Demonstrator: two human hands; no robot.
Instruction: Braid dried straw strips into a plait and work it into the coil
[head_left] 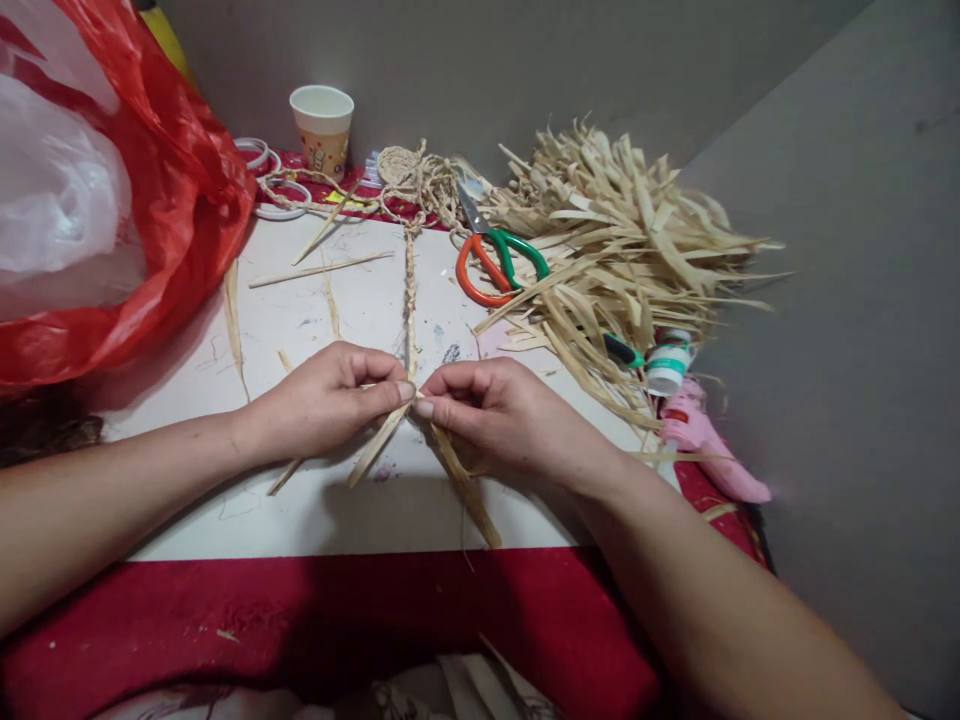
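Note:
A narrow braid of pale dried strips [410, 285] runs down the middle of the white board [337, 525] to both hands. My left hand [337, 395] pinches its lower end between thumb and fingers. Right beside it, my right hand [487, 405] also pinches the braid's end, the two thumbs almost touching. Loose strip ends hang below the fingers, a lighter one [379, 447] on the left and a longer, browner one [469, 490] on the right. The braid's far end meets a coiled, tangled heap of braid [431, 185] at the board's back edge.
Scissors with orange and green handles [487, 275] lie beside a large pile of dried strips [622, 230]. Behind are a paper cup [322, 140] and white rings [289, 205]. A red plastic bag [202, 190] fills the left; a white bottle [667, 365] and pink glue gun [709, 440] are right.

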